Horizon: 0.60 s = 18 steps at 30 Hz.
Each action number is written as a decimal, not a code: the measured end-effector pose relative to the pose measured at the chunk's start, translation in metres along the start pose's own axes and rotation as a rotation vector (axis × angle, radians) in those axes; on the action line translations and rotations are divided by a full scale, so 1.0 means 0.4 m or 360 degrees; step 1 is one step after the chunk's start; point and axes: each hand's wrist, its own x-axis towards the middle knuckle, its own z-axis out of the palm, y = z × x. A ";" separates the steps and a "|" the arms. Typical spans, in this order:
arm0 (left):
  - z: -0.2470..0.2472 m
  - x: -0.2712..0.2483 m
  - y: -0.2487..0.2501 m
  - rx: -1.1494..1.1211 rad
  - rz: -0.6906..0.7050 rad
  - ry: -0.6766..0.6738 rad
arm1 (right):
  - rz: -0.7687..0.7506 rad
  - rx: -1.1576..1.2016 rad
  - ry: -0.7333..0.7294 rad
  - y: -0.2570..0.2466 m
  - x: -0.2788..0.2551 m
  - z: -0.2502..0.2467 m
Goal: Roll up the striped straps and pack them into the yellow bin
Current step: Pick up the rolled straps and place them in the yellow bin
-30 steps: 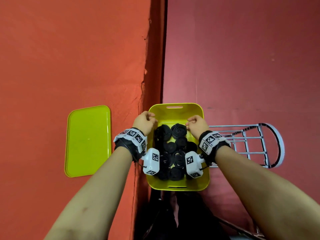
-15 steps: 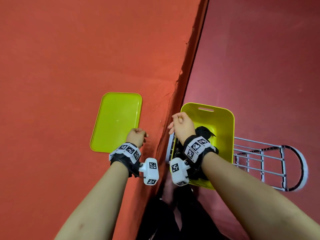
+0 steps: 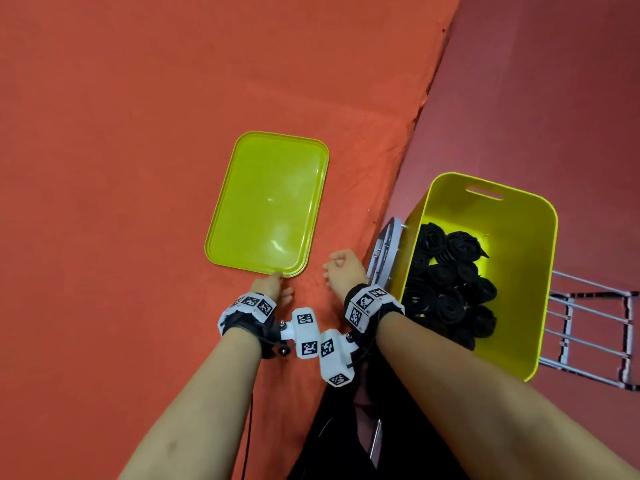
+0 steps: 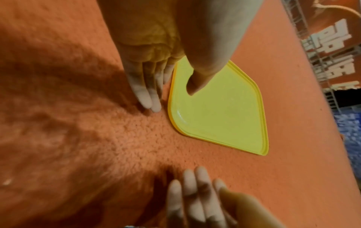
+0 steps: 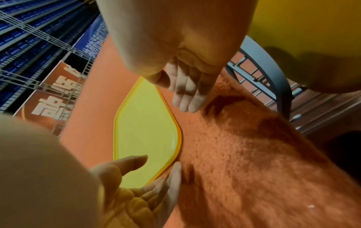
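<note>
Inside, black rolled straps (image 3: 446, 282) fill yellow bin (image 3: 519, 258).

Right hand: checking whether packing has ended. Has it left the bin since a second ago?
Yes. The right hand went leftward out of the yellow bin toward the lid.

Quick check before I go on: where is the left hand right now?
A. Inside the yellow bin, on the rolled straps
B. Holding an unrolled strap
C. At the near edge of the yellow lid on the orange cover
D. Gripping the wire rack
C: the left hand reaches the near edge of the yellow lid, thumb over it and fingers alongside; the bin stands apart.
</note>
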 end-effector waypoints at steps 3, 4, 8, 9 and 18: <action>0.011 0.037 0.001 -0.0133 -0.0010 0.0082 | 0.0107 -0.0061 0.0063 0.027 0.030 0.010; 0.014 0.048 -0.002 -0.0131 0.0001 0.0104 | 0.0129 -0.0059 0.0070 0.033 0.037 0.012; 0.018 0.085 -0.008 -0.0081 -0.0007 0.0127 | 0.0202 -0.0037 0.0024 0.065 0.067 0.027; 0.016 0.091 -0.008 -0.0061 -0.0003 0.0140 | 0.0215 -0.0039 -0.0010 0.073 0.075 0.028; -0.045 -0.076 0.077 -0.0427 0.0523 0.0200 | 0.0112 0.0046 -0.0132 -0.098 0.035 -0.011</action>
